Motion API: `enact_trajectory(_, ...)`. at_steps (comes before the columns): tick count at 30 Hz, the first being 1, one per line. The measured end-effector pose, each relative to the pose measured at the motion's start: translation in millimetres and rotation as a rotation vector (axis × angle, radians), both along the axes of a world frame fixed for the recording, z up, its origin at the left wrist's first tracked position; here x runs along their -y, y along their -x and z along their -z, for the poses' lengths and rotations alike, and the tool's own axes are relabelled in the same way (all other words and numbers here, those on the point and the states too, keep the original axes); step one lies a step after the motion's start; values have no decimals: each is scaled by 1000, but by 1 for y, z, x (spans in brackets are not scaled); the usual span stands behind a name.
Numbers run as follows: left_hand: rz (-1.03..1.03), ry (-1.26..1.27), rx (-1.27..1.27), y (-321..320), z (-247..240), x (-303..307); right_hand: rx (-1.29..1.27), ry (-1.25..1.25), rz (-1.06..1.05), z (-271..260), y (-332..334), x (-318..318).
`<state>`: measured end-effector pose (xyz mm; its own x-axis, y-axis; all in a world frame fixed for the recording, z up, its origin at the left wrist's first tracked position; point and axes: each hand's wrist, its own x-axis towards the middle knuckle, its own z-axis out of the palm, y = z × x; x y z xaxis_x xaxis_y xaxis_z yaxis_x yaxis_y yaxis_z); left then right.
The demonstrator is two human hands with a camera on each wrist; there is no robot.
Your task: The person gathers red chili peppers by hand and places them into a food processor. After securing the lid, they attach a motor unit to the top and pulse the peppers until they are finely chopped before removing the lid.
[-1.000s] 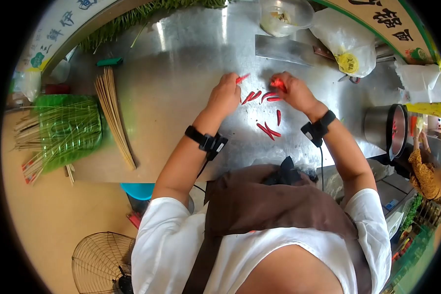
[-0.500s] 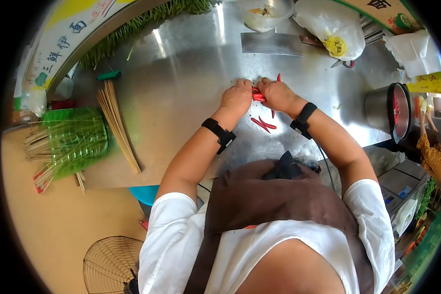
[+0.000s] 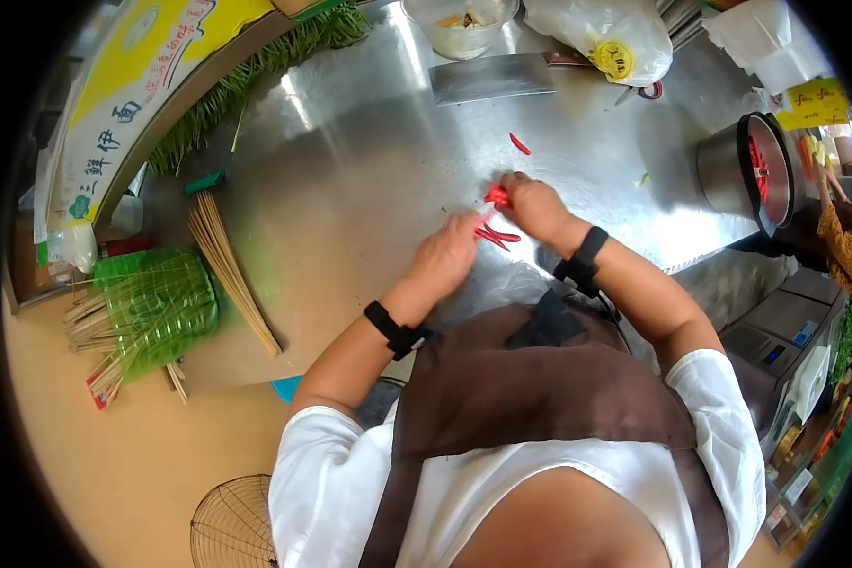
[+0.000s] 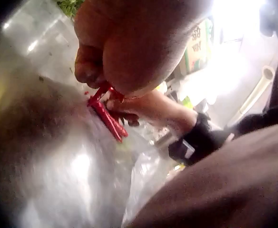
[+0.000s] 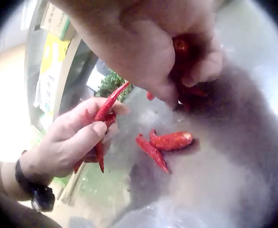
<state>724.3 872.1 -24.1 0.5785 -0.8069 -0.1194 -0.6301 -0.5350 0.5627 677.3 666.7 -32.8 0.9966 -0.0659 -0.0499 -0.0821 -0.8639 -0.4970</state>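
Observation:
In the right wrist view the left hand (image 5: pixel 67 137) pinches several red chilies (image 5: pixel 104 111) between thumb and fingers. The right hand (image 5: pixel 148 42), at the top of that view, has its fingers curled round more red chilies, mostly hidden by the palm. Below it, loose chilies (image 5: pixel 172 141) lie on the metal table. In the head view the left hand (image 3: pixel 445 254) is just left of these loose chilies (image 3: pixel 497 237), and the right hand (image 3: pixel 532 206) is above and right of them. One separate chili (image 3: pixel 521 144) lies farther up the table.
A cleaver (image 3: pixel 492 79), scissors (image 3: pixel 641 92), a plastic bag (image 3: pixel 601 38) and a clear bowl (image 3: pixel 459 28) stand at the back. A metal pot (image 3: pixel 729 170) with red contents is at right. Wooden skewers (image 3: pixel 232 270) and a green basket (image 3: pixel 156 308) are at left.
The hands have moved apart from each other, the left one toward the body. Several chilies seen on the table earlier are now gathered in the hands.

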Motion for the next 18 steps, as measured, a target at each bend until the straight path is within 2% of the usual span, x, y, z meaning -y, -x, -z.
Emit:
enact_trajectory(1,91,8,16,7,2,2,-28,28,8,-2,0,-6)
enact_trajectory(4,112,-58,50,14,9,9,-87,31,-49,-5,-4,-1)
enact_trajectory(9,146,-107,80,12,2,15,191,-96,176,-17,-18,28)
enact_trajectory(10,154,-140,81,13,-2,18,129,-10,177,-21,-24,37)
enact_trajectory(15,179,-194,152,19,-7,31,60,79,267,7,-46,50)
enact_trajectory(18,189,-203,157,19,-9,35,-15,142,156,10,-51,54)
